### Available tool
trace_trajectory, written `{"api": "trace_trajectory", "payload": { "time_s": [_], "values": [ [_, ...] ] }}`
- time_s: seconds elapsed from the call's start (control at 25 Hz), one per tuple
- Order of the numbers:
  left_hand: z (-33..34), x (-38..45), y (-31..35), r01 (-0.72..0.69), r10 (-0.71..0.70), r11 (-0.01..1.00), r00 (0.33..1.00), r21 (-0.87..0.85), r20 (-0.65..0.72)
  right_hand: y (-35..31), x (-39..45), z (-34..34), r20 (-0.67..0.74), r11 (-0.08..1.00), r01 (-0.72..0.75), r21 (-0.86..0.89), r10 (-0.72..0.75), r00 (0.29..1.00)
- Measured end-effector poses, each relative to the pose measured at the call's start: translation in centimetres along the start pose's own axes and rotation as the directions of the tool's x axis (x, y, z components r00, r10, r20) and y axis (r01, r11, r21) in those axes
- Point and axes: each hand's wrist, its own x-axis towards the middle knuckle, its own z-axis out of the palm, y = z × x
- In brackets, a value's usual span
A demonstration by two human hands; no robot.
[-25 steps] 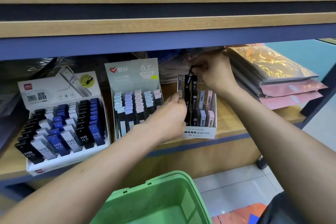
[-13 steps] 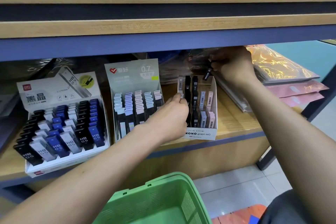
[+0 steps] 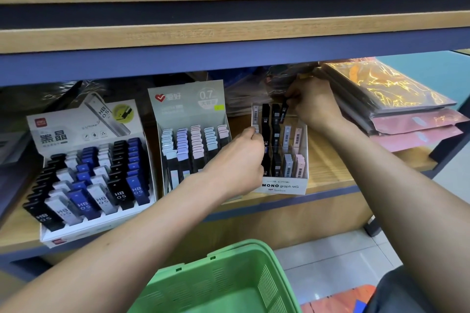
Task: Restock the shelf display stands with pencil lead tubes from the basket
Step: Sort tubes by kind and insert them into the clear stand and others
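Note:
A clear MONO graph stand [image 3: 282,184] on the wooden shelf holds black, grey and pink lead tubes in rows. My left hand [image 3: 237,162] grips the stand's left side, fingers curled on its upper left corner. My right hand [image 3: 314,103] pinches a black lead tube [image 3: 284,109] at the stand's back row, the tube tilted with its lower end among the black tubes. The green basket [image 3: 269,277] sits below at the bottom centre; what lies inside it is not visible.
Left of the clear stand are a grey 0.7 stand [image 3: 189,134] of pastel tubes and a white HB 0.5 stand [image 3: 89,170] of black, blue and white tubes. Stacked plastic-wrapped packs [image 3: 396,107] lie to the right. An upper shelf board [image 3: 229,35] overhangs closely.
My right hand drew the black tube up and to the right, away from the stand, then brought it back down to the stand's back row. My left hand stayed on the stand.

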Motion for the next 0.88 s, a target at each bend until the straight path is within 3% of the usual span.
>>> {"api": "trace_trajectory", "payload": {
  "time_s": [0.52,0.88],
  "values": [
    [0.0,0.0,-0.4,0.006,-0.006,1.000,1.000,-0.026,0.000,0.0,-0.3,1.2,0.079,0.987,0.010,-0.160,0.003,0.997],
    [-0.2,-0.2,-0.5,-0.008,0.007,0.999,1.000,-0.047,-0.021,-0.2,-0.5,1.2,0.080,0.987,0.048,-0.151,-0.036,0.996]
  ]
}}
